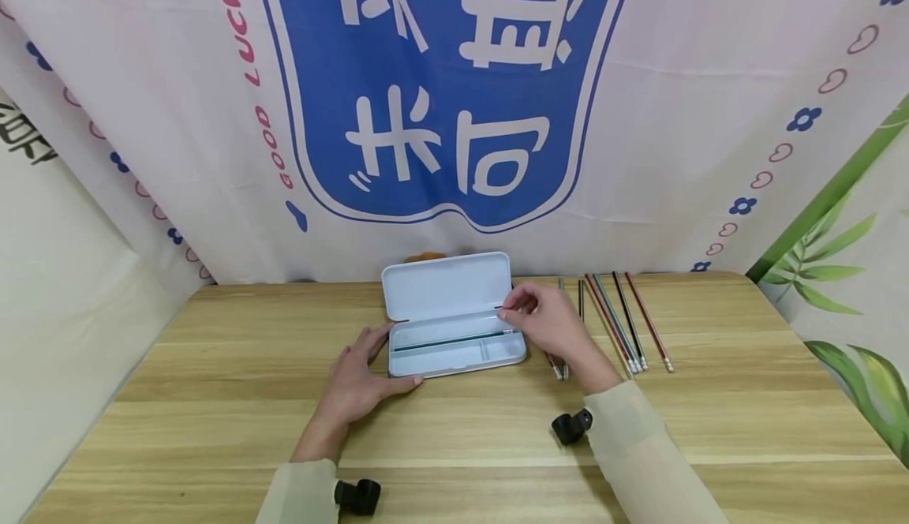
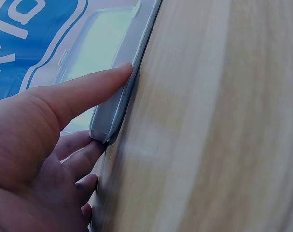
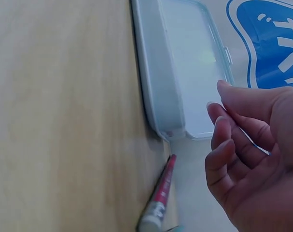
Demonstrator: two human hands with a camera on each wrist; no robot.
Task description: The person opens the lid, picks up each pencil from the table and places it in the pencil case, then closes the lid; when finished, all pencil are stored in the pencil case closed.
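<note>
A light-blue pencil case (image 1: 436,370) lies on the table with its lid (image 1: 447,287) raised at the back. One dark green pencil (image 1: 447,342) lies lengthwise in its long compartment. My left hand (image 1: 355,382) grips the case's left end, thumb (image 2: 105,87) on the front edge and fingers around the left side. Over the case's right end hovers my right hand (image 1: 550,323), its fingers loosely curled and thumb apart from them, with nothing seen held. Just right of the case, partly beneath that hand, lie a few pencils, including a red pencil (image 3: 163,193) with a white eraser end.
Farther right, several red, green and black pencils (image 1: 625,323) lie side by side, eraser ends toward me. A printed curtain (image 1: 639,153) hangs along the table's back edge. Behind the lid a small orange-brown thing (image 1: 424,256) peeks out. The wooden table (image 1: 469,445) extends in front.
</note>
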